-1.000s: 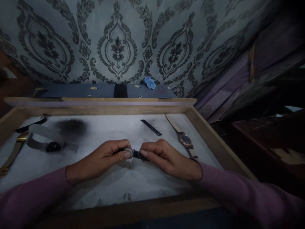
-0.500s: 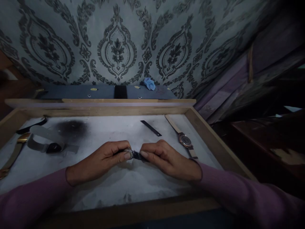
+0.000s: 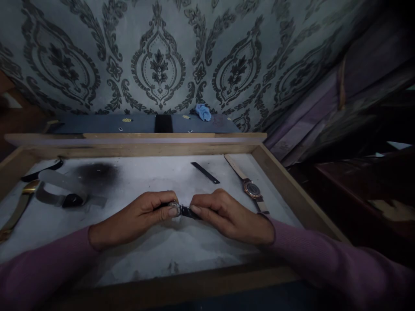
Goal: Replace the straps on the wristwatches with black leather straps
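A small wristwatch (image 3: 176, 208) with a silvery round case and a dark strap is held between both hands, over the white floor of a shallow wooden tray. My left hand (image 3: 142, 218) is closed, thumb and forefinger pinching the case. On the other side my right hand (image 3: 228, 216) is closed on the dark strap (image 3: 190, 212) close to the case. The fingers hide the strap's far ends. Beyond my right hand lies a black blade-like strip (image 3: 205, 172). A brown-strapped watch (image 3: 252, 188) rests to its right, back of the case upward.
At the tray's left lie a grey-strapped watch (image 3: 73, 199), a gold-coloured watch (image 3: 30, 187) and a black strap (image 3: 42, 171). Wooden walls (image 3: 282, 185) enclose the tray. Behind it, a crumpled blue cloth (image 3: 203, 112) sits on a dark blue surface (image 3: 139, 124) against patterned wallpaper.
Almost nothing differs. Both hands keep the same grip on the watch, and the view has shifted very slightly.
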Demonstrator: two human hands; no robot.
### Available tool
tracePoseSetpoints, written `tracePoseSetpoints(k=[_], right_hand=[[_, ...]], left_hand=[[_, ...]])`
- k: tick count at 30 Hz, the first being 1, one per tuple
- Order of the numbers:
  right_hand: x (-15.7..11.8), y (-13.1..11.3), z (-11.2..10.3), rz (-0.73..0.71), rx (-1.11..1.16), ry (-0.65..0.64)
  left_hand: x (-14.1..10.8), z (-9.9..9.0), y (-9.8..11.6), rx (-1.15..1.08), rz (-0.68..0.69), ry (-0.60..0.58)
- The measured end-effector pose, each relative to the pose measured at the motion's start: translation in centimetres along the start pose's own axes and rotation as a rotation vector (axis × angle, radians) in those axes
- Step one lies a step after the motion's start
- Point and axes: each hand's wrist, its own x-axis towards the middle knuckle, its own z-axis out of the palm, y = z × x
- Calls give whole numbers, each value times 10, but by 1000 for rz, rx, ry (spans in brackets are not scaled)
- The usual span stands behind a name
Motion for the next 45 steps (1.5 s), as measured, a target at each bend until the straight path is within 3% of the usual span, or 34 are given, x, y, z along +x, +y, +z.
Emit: tracePoseSetpoints(k=[8, 13, 22, 31, 38, 45], right_hand=[[-6, 4, 5, -52, -263, 109], [-9, 2, 8, -1, -316, 215], [-7, 3, 4, -76, -204, 162], [-8, 6, 5, -160, -184, 226], [-6, 1, 4, -21, -55, 156], [-6, 3, 5, -50, -85, 152]], left_hand=[[1, 1, 0, -50, -25, 31], [1, 1, -2, -70, -12, 39], [0, 1, 0, -77, -21, 27], [0, 2, -2, -80, -37, 11], [0, 2, -1, -66, -27, 55], [-1, 1, 0, -79, -11, 35]])
